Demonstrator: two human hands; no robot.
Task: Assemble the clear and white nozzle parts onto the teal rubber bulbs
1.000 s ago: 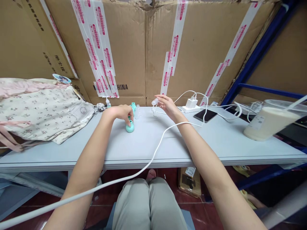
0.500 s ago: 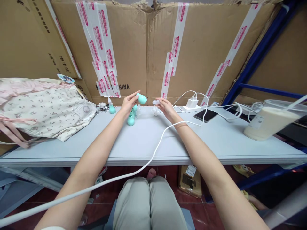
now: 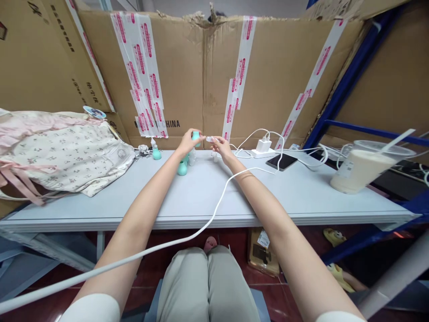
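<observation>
My left hand [image 3: 187, 144] is raised above the far part of the white table [image 3: 201, 197], fingers closed on a small teal bulb-shaped piece [image 3: 196, 136]. My right hand [image 3: 219, 145] is close beside it, pinching a small clear plastic tip [image 3: 209, 139] that points at the teal piece. The two parts are almost touching. Below my left hand another teal bulb [image 3: 182, 168] stands on the table, with a small clear bottle [image 3: 192, 157] behind it. A further teal piece with a clear tip [image 3: 156, 152] stands to the left.
A floral cloth bag [image 3: 56, 152] lies at the left. A white cable [image 3: 214, 210] crosses my right forearm. A charger [image 3: 262, 146], a phone [image 3: 284, 162] and a lidded cup with a milky drink [image 3: 358, 170] sit to the right. Taped cardboard [image 3: 208, 80] walls the back.
My left hand let go of a teal bulb on the table, lifted another teal piece and brought it to the clear tip in my right hand. The view tilted slightly.
</observation>
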